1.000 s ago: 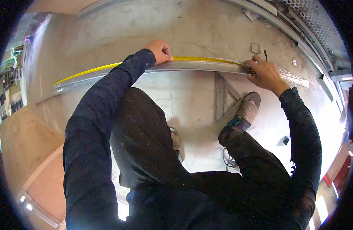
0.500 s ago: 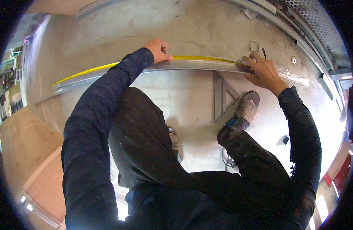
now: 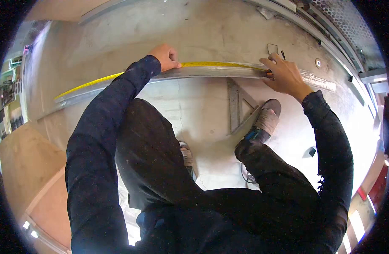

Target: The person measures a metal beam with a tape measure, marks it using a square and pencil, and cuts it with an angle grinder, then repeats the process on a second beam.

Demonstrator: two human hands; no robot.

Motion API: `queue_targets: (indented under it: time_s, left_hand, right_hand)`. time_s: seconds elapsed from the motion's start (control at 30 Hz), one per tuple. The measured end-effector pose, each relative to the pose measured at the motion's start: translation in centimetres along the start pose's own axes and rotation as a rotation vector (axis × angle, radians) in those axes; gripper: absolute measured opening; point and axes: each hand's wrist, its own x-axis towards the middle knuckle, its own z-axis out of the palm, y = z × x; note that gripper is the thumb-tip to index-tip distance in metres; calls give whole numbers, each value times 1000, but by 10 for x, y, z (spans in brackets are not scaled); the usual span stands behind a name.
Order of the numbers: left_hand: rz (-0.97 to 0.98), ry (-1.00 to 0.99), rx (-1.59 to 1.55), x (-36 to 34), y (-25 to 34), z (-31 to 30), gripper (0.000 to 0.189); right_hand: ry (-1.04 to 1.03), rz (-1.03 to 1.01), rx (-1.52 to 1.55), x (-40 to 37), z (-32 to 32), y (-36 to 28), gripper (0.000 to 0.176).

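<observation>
A yellow tape measure blade (image 3: 220, 64) is drawn out along a long metal bar (image 3: 211, 72) lying across the floor. My left hand (image 3: 164, 57) is closed, thumb and fingertips pinching the blade's edge against the bar. Further right, my right hand (image 3: 284, 76) curls over the bar around the tape measure's case (image 3: 269, 74), of which only a dark and orange bit shows. Left of my left forearm, the blade runs on to the bar's far end. A metal triangular set square (image 3: 234, 106) sits below the bar, close to my shoe.
Metal profiles (image 3: 287, 25) and a perforated sheet (image 3: 344, 19) line the upper right. A small square piece (image 3: 272, 49) and a thin dark item (image 3: 283, 54) lie beyond my right hand. Wooden boards (image 3: 29, 156) are at the left. A dark block (image 3: 312, 151) rests on the floor at right.
The whole view has shifted slightly, so everything appears a little further left. Both hands keep about the same places along the bar and tape.
</observation>
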Motion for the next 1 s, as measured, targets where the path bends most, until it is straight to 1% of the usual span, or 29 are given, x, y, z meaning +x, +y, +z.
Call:
queue_targets:
  time_s: [0.1,0.17,0.2,0.27,0.3,0.37,0.4,0.47,0.53,0.6,0.67,0.7,0.77,0.8,0.87,0.9,0.97,1.0]
  left_hand:
    - [-23,-4,-46,1,0,2,37]
    - [-53,-1,-63,-1,8,1,36]
    - [-85,5,-80,-1,12,1,35]
    - [-71,8,-91,5,13,8,34]
    - [-57,14,-101,7,16,9,33]
    - [-48,8,-101,9,22,11,34]
    - [-41,4,-100,9,27,10,34]
    - [-41,-11,-107,12,33,11,34]
    - [-42,-26,-116,15,41,12,34]
    - [-38,-51,-154,18,48,14,25]
    - [-33,-60,-158,24,53,17,25]
    - [-27,-68,-159,27,54,20,26]
    - [-33,-82,-121,31,65,19,27]
    - [-39,-96,-80,33,70,20,28]
    - [-45,-99,-90,38,73,25,29]
    - [-49,-100,-96,41,74,27,29]
    - [-54,-110,-128,46,73,32,29]
    - [-58,-122,-156,47,72,33,29]
  right_hand:
    - [37,6,26,4,1,-6,54]
    - [92,146,173,8,-5,-20,45]
    - [90,148,173,14,-1,-21,45]
    - [47,155,432,28,10,-19,31]
    - [45,157,431,30,9,-26,31]
    - [-12,89,518,33,8,-41,26]
    - [-13,90,517,32,5,-53,26]
    - [169,92,623,29,-2,-72,24]
    - [163,77,646,30,13,-75,25]
    - [155,59,667,32,19,-78,26]
    - [111,96,804,36,19,-84,24]
    - [108,95,802,37,27,-84,24]
    - [231,149,943,43,48,-83,20]
    - [227,148,940,46,42,-83,20]
    - [72,296,799,54,24,-89,16]
    - [68,296,796,57,26,-91,16]
    - [176,276,803,61,30,-95,17]
    - [170,276,801,63,36,-96,17]
